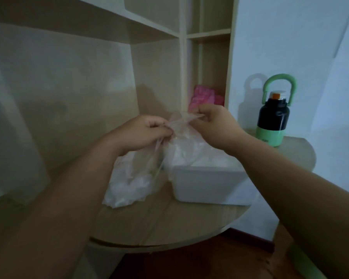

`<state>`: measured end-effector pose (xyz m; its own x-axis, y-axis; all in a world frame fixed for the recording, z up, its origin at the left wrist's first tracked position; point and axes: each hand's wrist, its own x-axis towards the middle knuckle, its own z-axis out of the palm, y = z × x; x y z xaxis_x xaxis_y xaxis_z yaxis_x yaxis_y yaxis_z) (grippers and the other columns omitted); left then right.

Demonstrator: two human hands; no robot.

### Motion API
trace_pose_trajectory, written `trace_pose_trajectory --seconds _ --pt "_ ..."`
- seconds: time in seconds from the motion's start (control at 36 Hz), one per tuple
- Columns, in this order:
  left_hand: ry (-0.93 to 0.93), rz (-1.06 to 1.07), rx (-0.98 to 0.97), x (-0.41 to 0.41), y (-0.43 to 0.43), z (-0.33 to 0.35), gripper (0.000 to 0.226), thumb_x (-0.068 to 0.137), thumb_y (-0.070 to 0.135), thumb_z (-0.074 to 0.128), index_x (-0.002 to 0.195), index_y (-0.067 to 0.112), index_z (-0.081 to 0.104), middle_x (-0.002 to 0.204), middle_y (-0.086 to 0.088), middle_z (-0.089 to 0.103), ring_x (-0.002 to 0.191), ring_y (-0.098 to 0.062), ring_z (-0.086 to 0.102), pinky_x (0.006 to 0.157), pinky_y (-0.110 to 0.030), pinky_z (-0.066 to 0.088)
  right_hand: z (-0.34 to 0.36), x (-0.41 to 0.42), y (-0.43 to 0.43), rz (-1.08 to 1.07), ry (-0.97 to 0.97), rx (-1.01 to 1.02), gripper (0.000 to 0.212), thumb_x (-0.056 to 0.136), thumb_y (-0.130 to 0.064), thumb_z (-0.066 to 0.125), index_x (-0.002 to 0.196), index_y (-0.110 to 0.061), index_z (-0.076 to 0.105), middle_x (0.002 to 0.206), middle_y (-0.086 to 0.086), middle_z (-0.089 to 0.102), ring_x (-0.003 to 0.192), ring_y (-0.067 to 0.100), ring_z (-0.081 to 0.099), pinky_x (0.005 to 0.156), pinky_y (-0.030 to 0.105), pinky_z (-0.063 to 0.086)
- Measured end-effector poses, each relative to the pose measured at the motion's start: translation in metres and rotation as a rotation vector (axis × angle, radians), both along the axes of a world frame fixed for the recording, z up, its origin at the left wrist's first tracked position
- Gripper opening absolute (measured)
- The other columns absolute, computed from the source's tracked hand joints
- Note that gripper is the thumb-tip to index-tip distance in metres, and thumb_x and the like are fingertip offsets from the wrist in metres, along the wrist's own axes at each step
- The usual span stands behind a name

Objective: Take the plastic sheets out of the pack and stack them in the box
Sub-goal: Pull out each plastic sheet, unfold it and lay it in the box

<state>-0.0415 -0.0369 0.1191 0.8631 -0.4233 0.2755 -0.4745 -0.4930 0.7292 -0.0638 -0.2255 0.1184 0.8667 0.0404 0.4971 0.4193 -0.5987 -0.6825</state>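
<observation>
- Head view: left hand (pixel 147 131) & right hand (pixel 215 121) each pinch the top edge of one plastic sheet (pixel 181 118), fingers curled, above the box (pixel 206 185).
- Pack (pixel 127 186) lies just beside the box, at its 9 o'clock.
- Best: keep the sheet taut, lower it flat, edges squared w/ the stack.

Dim, soft focus, wide-angle edge warping

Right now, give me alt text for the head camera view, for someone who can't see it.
The left hand and right hand pinch a thin clear sheet between them above a white box on a round table. A crumpled pack lies left of the box; a black-and-green bottle stands to the right.
</observation>
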Motion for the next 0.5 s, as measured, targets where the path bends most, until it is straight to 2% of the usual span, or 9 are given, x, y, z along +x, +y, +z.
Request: trace_pose_trajectory --seconds 0.06,0.11,0.17,0.25,0.31,0.36,0.42,0.47,0.5 --pt "0.015 0.029 0.037 0.009 -0.009 0.005 0.019 0.092 0.018 0.059 0.078 0.013 0.071 0.069 0.001 0.062 0.064 -0.007 0.053 0.062 -0.022 0.040 0.000 0.005 -0.006 -0.050 0.026 0.056 0.028 0.091 -0.020 0.057 0.064 -0.010 0.054 0.060 -0.001 0.050 0.052 0.005 0.046 0.054 0.023 0.042" --pt "-0.003 0.117 0.048 0.020 -0.013 0.006 0.016 0.091 0.020 0.060 0.080 0.016 0.070 0.068 0.007 0.064 0.064 -0.004 0.054 0.060 -0.019 0.041 -0.003 0.012 -0.014 -0.108 0.075 0.148 0.028 0.089 -0.021 0.057 0.072 0.001 0.056 0.067 0.011 0.050 0.057 0.019 0.044 0.053 0.032 0.038" --pt "-0.093 0.323 0.078 0.035 -0.016 0.005 0.014 0.089 0.027 0.060 0.089 0.017 0.070 0.082 0.005 0.066 0.077 -0.011 0.059 0.065 -0.023 0.042 -0.008 0.020 -0.025 -0.202 0.117 0.227 0.019 0.087 -0.019 0.057 0.074 -0.005 0.057 0.067 0.014 0.045 0.058 0.020 0.039 0.054 0.031 0.032" --pt "-0.223 0.623 0.132 0.046 -0.027 -0.001 0.030 0.088 0.035 0.059 0.113 0.019 0.062 0.111 0.002 0.062 0.103 -0.023 0.058 0.079 -0.028 0.042 -0.019 0.030 -0.045 -0.353 0.195 0.244 0.015 0.084 -0.015 0.057 0.072 -0.005 0.057 0.064 0.014 0.044 0.054 0.020 0.039 0.052 0.028 0.033" --pt "-0.355 0.543 0.105 0.044 -0.038 -0.006 0.033 0.088 0.034 0.061 0.118 0.021 0.061 0.118 0.001 0.062 0.109 -0.021 0.057 0.085 -0.027 0.042 -0.026 0.033 -0.058 -0.440 0.264 0.252 0.020 0.085 -0.014 0.055 0.068 -0.005 0.052 0.062 0.009 0.045 0.053 0.020 0.041 0.049 0.025 0.033" --pt "-0.452 0.338 0.095 0.036 -0.049 -0.011 0.028 0.088 0.028 0.063 0.116 0.022 0.064 0.110 0.005 0.063 0.104 -0.015 0.058 0.084 -0.023 0.040 -0.031 0.036 -0.066 -0.471 0.333 0.228 0.021 0.089 -0.013 0.051 0.069 -0.007 0.048 0.062 0.005 0.042 0.053 0.019 0.040 0.048 0.024 0.034" --pt "-0.391 0.121 0.157 0.029 -0.058 -0.015 0.027 0.088 0.021 0.064 0.115 0.023 0.066 0.103 0.012 0.059 0.100 -0.007 0.057 0.085 -0.018 0.042 -0.035 0.037 -0.069 -0.490 0.429 0.108 0.012 0.093 -0.009 0.046 0.083 -0.006 0.052 0.065 0.003 0.041 0.054 0.017 0.039 0.051 0.023 0.038" --pt "-0.242 -0.035 0.293 0.027 -0.064 -0.020 0.026 0.089 0.021 0.064 0.114 0.029 0.065 0.100 0.019 0.058 0.091 0.003 0.056 0.081 -0.007 0.041 -0.036 0.038 -0.072 -0.472 0.512 0.055 0.015 0.094 -0.008 0.045 0.080 -0.007 0.051 0.066 0.004 0.045 0.054 0.016 0.044 0.051 0.023 0.043" --pt "-0.184 -0.076 0.368 0.028 -0.067 -0.024 0.022 0.089 0.025 0.064 0.110 0.033 0.064 0.100 0.018 0.061 0.089 0.002 0.057 0.080 -0.008 0.043 -0.037 0.038 -0.074 -0.455 0.559 -0.029 0.018 0.095 -0.008 0.043 0.078 -0.006 0.050 0.067 0.006 0.048 0.053 0.017 0.048 0.049 0.024 0.045"
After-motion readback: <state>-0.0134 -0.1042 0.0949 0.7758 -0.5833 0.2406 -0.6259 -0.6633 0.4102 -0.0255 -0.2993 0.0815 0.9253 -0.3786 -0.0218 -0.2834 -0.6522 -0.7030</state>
